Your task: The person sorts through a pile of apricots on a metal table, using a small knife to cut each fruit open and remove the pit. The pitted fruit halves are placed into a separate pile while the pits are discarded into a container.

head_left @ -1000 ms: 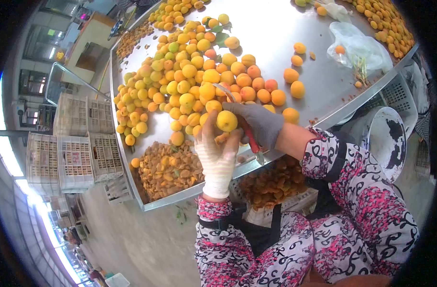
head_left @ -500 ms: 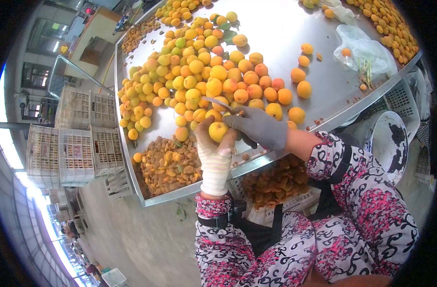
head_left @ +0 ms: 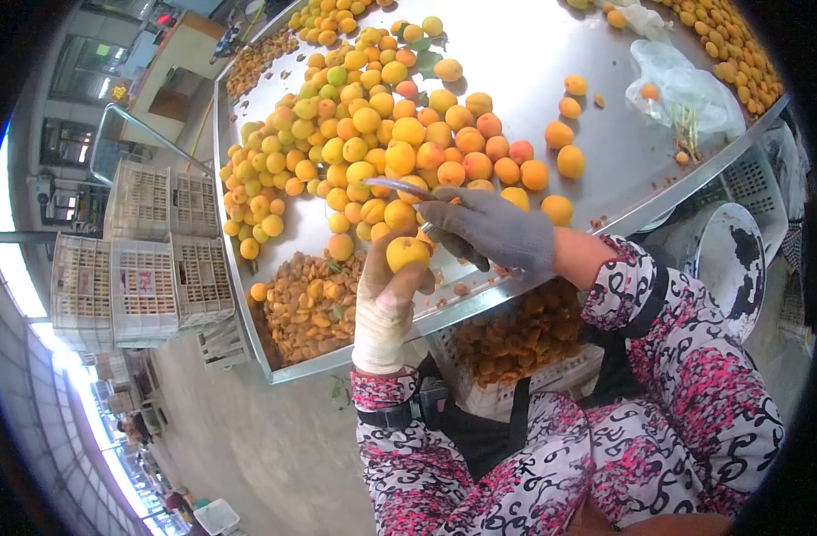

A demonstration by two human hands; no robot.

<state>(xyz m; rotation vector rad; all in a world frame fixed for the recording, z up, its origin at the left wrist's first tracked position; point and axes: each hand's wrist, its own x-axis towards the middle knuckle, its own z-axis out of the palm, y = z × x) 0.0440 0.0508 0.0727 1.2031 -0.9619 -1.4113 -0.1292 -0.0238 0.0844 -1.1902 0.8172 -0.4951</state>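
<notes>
My left hand (head_left: pixel 383 299), in a pale striped glove, is closed around a yellow apricot (head_left: pixel 408 254) at the near edge of the metal table. Just to its right, my right hand (head_left: pixel 498 228) wears a grey glove and grips a knife (head_left: pixel 398 185). The knife's narrow curved blade points left, over the front of a pile of apricots (head_left: pixel 364 121), apart from the held fruit. The handle is mostly hidden by the fingers. Left of my left hand lies a heap of brownish-orange pieces (head_left: pixel 305 308) in the table's corner.
Below the table edge stands a white crate (head_left: pixel 489 402) full of brownish-orange pieces. Stacked plastic crates (head_left: pixel 140 286) stand on the floor to the left. A plastic bag (head_left: pixel 681 85) lies on the table at right, above a stained white bucket (head_left: pixel 730 268).
My left hand has shifted slightly left and down with the apricot. My right hand has drawn a little away from it, still gripping the knife.
</notes>
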